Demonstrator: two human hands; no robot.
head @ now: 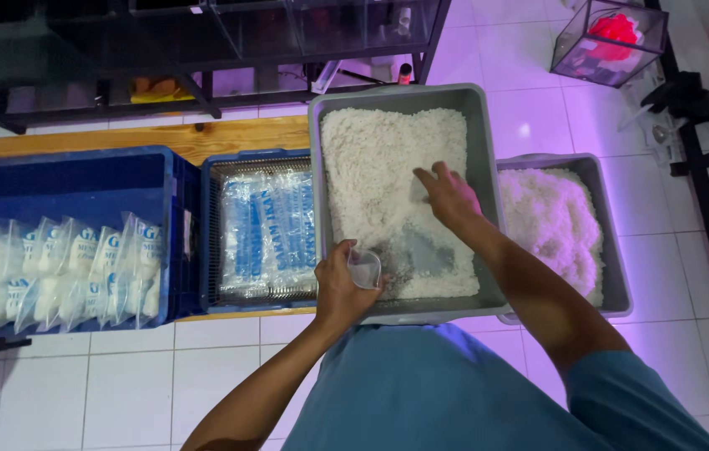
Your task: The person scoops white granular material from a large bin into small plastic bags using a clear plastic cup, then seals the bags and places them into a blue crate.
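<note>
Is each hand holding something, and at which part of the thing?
The left hand holds a small clear plastic cup by its side. The right hand rests in the white grains; any grip there cannot be told.

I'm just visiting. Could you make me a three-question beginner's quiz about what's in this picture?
1. True or false: the left hand holds a small clear cup.
2. The right hand reaches into which? A) the blue crate B) the grey tub of white grains C) the glass box
3. What fills the blue crate?

Key: 1 true. 2 B. 3 Filled clear bags standing in rows.
</note>
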